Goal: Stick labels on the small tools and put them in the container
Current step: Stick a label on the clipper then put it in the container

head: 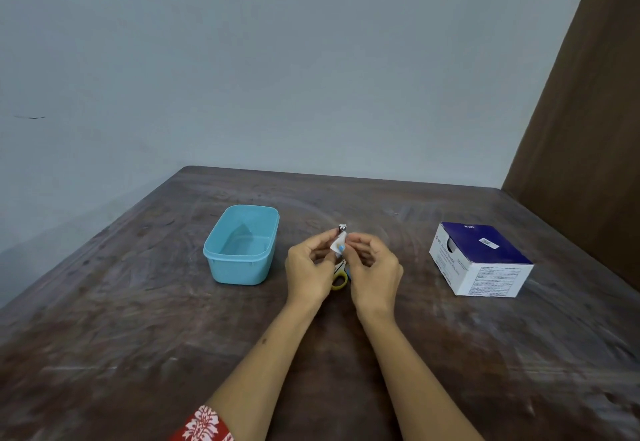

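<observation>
Over the middle of the table, my left hand (309,267) and my right hand (374,269) meet around a small white label sheet (337,244) with a blue patch. Both hands pinch it with their fingertips. A small metal nail clipper (342,228) shows just above the fingers; whether it lies on the table or is held I cannot tell. Below the hands, scissors with a yellow handle (340,281) lie on the table, mostly hidden. A light blue plastic container (242,245) stands open to the left, with nothing visible inside.
A white and dark blue cardboard box (479,258) sits on the right of the brown wooden table (138,336). A grey wall runs along the back and left. A brown panel (588,129) stands at the right edge.
</observation>
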Demonstrator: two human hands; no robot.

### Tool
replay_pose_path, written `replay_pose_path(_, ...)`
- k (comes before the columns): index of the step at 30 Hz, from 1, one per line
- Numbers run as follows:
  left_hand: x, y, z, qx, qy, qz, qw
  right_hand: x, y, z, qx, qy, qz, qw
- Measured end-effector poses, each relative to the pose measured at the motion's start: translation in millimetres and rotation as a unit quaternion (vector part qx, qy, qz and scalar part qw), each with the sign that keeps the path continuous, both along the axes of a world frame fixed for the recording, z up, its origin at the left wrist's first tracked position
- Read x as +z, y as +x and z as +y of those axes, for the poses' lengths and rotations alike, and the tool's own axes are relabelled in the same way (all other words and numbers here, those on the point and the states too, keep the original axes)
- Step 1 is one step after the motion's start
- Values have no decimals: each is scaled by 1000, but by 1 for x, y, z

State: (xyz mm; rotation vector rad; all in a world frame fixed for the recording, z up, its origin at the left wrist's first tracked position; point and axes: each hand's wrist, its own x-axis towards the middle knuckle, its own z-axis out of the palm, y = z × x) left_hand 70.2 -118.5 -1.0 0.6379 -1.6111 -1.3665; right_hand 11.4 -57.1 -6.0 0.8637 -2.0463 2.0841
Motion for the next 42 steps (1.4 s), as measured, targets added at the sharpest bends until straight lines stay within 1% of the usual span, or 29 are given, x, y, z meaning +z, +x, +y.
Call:
replay_pose_path(4,0,0,1,-17,22,10,1000,-4,-2,-1,-8,17,-7,1000)
replay_pose_path(7,-1,1,1,-30,35,17,999,-3,-3,0,-16,26,6,1000)
replay_pose_path(12,-3,-1,-2,-26,46,14,998,-2,-3,0,10,37,5,999)
replay_pose_path(18,-1,0,2,-61,67,11,996,-1,-1,0,5,4,-14,1000)
replay_pose_path(24,-1,2,0,-39,88,20,995,-3,-3,-2,41,38,-26,998)
replay_pose_path(29,1,4,4,-70,74,9,995,-2,-2,0,15,16,-14,1000)
replay_pose_path(34,-1,3,-1,-64,83,18,994,0,0,1,50,29,-22,998)
replay_pose_path(39,-1,3,1,-69,60,4,996,-1,-1,-1,17,16,-5,1000)
replay_pose_path(42,-1,3,-1,-49,55,14,997,-3,-2,-2,32,31,0,999)
